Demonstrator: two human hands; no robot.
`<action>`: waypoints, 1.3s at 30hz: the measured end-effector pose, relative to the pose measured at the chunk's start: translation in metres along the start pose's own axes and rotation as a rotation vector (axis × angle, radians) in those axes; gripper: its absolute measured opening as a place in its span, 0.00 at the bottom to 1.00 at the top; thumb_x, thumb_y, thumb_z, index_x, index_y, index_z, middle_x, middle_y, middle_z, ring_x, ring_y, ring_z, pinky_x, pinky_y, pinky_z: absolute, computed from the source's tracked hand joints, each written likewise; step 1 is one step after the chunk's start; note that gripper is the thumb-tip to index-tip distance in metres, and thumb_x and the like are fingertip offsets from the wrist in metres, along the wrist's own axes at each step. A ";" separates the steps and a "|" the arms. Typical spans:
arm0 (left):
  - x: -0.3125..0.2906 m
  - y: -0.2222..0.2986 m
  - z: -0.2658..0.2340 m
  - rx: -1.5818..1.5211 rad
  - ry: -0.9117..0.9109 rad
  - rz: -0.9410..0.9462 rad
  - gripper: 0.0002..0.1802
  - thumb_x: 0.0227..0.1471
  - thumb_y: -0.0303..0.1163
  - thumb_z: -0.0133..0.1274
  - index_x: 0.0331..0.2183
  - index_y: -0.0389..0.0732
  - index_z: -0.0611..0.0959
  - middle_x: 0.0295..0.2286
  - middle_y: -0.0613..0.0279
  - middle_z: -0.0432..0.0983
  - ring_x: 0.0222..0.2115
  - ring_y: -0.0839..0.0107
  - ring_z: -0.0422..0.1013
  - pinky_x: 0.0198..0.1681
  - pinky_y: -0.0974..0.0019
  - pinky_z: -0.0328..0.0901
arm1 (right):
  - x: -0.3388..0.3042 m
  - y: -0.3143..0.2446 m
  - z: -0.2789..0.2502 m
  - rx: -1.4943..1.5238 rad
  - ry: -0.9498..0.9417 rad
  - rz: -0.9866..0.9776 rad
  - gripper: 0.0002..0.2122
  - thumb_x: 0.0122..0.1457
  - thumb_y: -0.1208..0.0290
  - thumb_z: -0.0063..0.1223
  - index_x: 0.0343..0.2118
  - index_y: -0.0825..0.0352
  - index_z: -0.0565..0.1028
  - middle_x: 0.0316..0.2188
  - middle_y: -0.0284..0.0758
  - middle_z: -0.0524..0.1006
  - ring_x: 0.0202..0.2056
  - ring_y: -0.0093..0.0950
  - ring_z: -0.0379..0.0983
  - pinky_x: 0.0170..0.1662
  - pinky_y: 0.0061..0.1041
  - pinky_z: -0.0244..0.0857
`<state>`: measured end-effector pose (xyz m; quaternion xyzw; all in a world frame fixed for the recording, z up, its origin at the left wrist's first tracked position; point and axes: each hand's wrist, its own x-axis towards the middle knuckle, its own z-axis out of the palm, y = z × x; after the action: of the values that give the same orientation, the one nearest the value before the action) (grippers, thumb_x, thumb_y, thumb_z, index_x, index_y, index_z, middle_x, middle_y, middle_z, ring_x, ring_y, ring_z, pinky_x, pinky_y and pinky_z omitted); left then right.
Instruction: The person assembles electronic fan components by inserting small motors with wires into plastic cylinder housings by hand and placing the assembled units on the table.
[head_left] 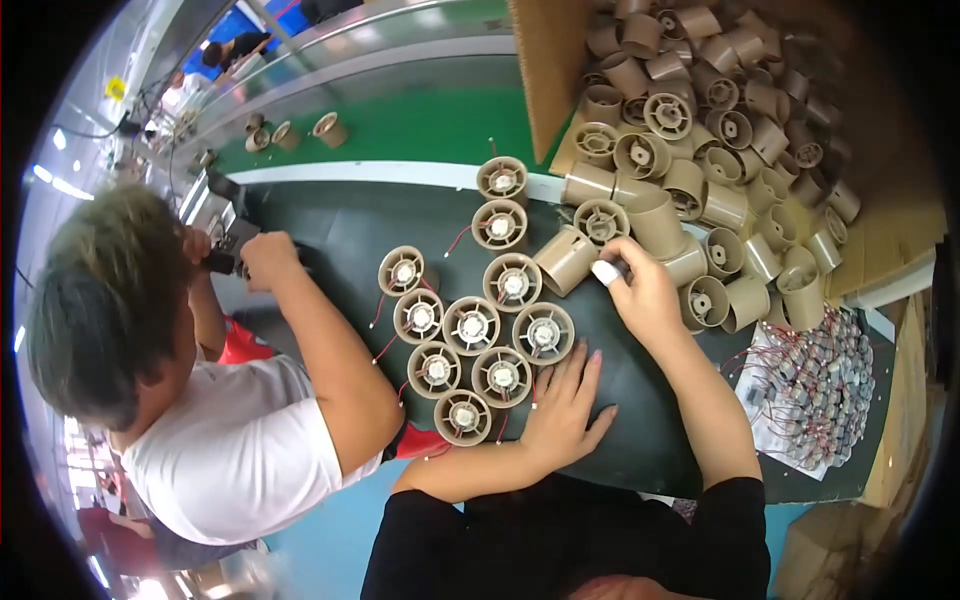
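Note:
My left hand [565,412] lies flat on the dark work surface, fingers spread. Its fingertips reach the lower rim of a beige round housing [543,335] with a spoked inside and a whitish centre. Several matching housings [471,327] stand in a cluster to its left, thin red wires hanging from some. My right hand [645,300] is bent beside a plain beige housing [565,262] lying tilted and a spoked one [602,222]. A gap shows between its thumb and index finger, and the thumb has a white covering. Whether it touches either housing is unclear.
A big heap of beige housings [700,150] spills from a cardboard box [545,75] at the far right. Small motors with red wires [810,390] lie on a white sheet at right. Another person [230,420] works at left. Behind runs a green belt [400,115] with several housings.

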<state>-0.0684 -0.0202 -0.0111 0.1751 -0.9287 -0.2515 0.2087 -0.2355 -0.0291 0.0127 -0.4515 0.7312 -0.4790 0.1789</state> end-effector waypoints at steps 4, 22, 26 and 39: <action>-0.001 0.001 -0.001 0.017 -0.036 -0.086 0.35 0.40 0.38 0.49 0.46 0.29 0.56 0.45 0.37 0.51 0.46 0.48 0.50 0.46 0.52 0.47 | -0.006 -0.007 0.002 -0.255 -0.006 -0.100 0.07 0.46 0.74 0.47 0.29 0.68 0.67 0.26 0.38 0.72 0.28 0.30 0.69 0.29 0.24 0.61; -0.005 -0.003 0.008 -0.235 0.308 -0.192 0.36 0.36 0.27 0.52 0.45 0.27 0.54 0.37 0.42 0.60 0.37 0.51 0.60 0.42 0.56 0.53 | -0.032 -0.018 -0.020 -0.404 0.161 -0.292 0.10 0.41 0.72 0.46 0.31 0.60 0.69 0.25 0.35 0.72 0.25 0.34 0.69 0.26 0.30 0.61; -0.011 0.016 -0.005 -0.084 0.396 0.089 0.42 0.31 0.29 0.57 0.47 0.32 0.52 0.41 0.36 0.56 0.41 0.44 0.56 0.44 0.49 0.49 | -0.101 -0.018 -0.045 -0.649 -0.201 -0.817 0.12 0.36 0.73 0.49 0.29 0.59 0.72 0.22 0.28 0.69 0.21 0.22 0.66 0.21 0.20 0.59; -0.019 0.023 0.023 -0.559 0.170 -0.012 0.57 0.28 0.25 0.61 0.50 0.36 0.37 0.39 0.41 0.59 0.36 0.55 0.64 0.36 0.62 0.62 | -0.115 0.018 -0.087 -0.791 -0.113 0.163 0.12 0.35 0.69 0.56 0.26 0.64 0.69 0.28 0.39 0.65 0.26 0.35 0.65 0.26 0.30 0.61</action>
<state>-0.0684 0.0155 -0.0230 0.1368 -0.8014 -0.4834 0.3247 -0.2437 0.1161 0.0194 -0.4518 0.8814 -0.1195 0.0688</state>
